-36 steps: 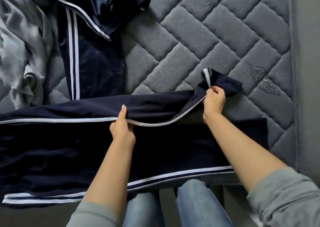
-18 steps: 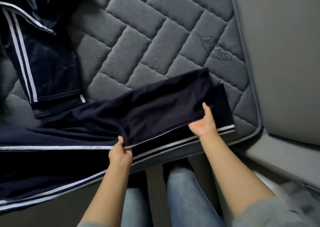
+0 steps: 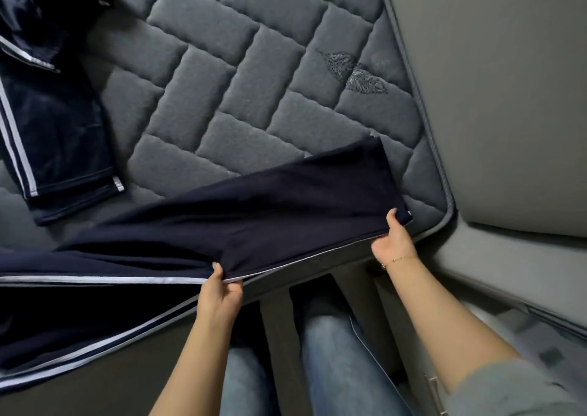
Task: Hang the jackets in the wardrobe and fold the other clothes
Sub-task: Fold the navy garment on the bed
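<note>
1. Trousers (image 3: 254,212): navy with white side stripes, lying across the near edge of the mattress (image 3: 241,75), from 9 o'clock to about 4 o'clock of the view.
2. One leg section is folded over, plain dark side up, running from centre toward 3 o'clock.
3. Left hand (image 3: 220,295): at 6 o'clock, fingers curled, pinching the folded edge where the white stripe meets it.
4. Right hand (image 3: 392,241): at 4 o'clock, gripping the end of the folded leg at the mattress corner, thumb on top of the cloth. A thin bracelet (image 3: 395,259) sits on the wrist.
5. Jacket (image 3: 47,104): second navy garment with white stripes, at 10 o'clock, on the mattress, apart from the trousers.
6. Person's jeans (image 3: 333,352) visible at 6 o'clock, below the mattress edge.
</note>
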The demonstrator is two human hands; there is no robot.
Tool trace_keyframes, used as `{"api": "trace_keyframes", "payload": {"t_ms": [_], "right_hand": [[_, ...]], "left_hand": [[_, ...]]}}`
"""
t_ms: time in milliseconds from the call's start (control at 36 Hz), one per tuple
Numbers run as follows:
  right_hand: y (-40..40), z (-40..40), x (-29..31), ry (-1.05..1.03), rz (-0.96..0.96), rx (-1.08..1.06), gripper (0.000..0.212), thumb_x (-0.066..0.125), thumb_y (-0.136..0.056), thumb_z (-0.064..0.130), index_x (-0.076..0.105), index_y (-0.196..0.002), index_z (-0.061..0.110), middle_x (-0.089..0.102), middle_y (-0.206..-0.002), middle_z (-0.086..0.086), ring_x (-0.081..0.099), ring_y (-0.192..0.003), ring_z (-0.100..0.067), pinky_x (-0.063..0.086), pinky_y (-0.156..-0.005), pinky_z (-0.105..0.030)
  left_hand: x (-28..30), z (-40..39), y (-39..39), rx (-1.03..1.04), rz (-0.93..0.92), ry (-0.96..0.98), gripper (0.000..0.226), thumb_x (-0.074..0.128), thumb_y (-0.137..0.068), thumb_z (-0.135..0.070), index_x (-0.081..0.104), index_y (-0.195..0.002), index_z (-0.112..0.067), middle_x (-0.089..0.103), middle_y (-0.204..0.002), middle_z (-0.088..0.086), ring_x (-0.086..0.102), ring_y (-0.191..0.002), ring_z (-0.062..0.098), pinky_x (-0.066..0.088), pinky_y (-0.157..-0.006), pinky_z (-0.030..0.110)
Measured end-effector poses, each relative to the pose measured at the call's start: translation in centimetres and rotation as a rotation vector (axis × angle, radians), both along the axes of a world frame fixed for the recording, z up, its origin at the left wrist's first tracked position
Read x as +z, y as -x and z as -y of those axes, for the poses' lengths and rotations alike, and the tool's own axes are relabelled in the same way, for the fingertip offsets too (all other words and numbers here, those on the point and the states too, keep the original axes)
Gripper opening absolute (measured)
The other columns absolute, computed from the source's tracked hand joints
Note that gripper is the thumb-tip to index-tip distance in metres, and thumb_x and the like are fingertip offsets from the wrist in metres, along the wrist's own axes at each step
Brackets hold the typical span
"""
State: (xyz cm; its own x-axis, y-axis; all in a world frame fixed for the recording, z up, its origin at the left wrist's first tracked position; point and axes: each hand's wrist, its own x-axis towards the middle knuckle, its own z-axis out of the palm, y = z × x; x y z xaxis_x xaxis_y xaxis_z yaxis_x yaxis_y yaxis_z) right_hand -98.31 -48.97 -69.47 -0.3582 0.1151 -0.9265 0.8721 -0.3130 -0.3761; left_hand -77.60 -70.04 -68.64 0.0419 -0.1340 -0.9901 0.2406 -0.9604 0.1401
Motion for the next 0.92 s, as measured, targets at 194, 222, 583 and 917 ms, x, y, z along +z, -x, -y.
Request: {"api": "trace_keyframes", "payload": {"t_ms": [194, 222, 583, 917], "right_hand": [[0.4, -0.4, -1.9, -0.071, -0.013, 0.004, 0.043, 0.067, -0.09, 0.029, 0.058, -0.129, 0.014, 0.06, -0.131, -0.006, 0.058, -0.117, -0.021, 0.045, -0.104, -0.041], [0.4, -0.4, -1.8, -0.08, -0.006, 0.015, 0.044, 0.068, -0.089, 0.031, 0.058, -0.129, 0.014, 0.06, -0.131, -0.005, 0.058, -0.118, -0.021, 0.044, -0.105, -0.042], [-7.3, 3.2, 0.3, 0.197, 0.139, -0.144, 0.016, 0.035, -0.104, 0.019, 0.051, -0.102, 0.018, 0.041, -0.145, -0.016, 0.025, -0.144, -0.029, 0.024, -0.115, -0.023], [-24.2, 17.2, 2.8, 0.162, 0.287, 0.036, 0.021, 0.051, -0.099, 0.017, 0.059, -0.115, 0.006, 0.05, -0.141, -0.011, 0.046, -0.132, -0.023, 0.038, -0.109, -0.035]], "left_hand": [[-1.5, -1.0, -0.3, 0.032, 0.008, -0.053, 0.036, 0.048, -0.1, -0.03, 0.054, -0.132, -0.016, 0.057, -0.135, 0.001, 0.051, -0.128, 0.017, 0.045, -0.091, 0.034], [-1.5, -1.1, -0.3, 0.03, 0.011, -0.048, 0.035, 0.049, -0.099, -0.03, 0.055, -0.131, -0.016, 0.058, -0.134, 0.001, 0.052, -0.127, 0.016, 0.046, -0.092, 0.033], [0.5, -1.2, -2.0, -0.012, 0.002, -0.062, 0.01, 0.056, -0.095, -0.011, 0.059, -0.085, -0.01, 0.062, -0.087, -0.001, 0.059, -0.081, 0.01, 0.043, -0.102, 0.029], [1.8, 7.2, -14.6, -0.021, -0.061, 0.08, 0.034, 0.053, -0.098, -0.014, 0.051, -0.131, -0.015, 0.061, -0.124, 0.002, 0.055, -0.121, 0.017, 0.044, -0.094, 0.031]]}}
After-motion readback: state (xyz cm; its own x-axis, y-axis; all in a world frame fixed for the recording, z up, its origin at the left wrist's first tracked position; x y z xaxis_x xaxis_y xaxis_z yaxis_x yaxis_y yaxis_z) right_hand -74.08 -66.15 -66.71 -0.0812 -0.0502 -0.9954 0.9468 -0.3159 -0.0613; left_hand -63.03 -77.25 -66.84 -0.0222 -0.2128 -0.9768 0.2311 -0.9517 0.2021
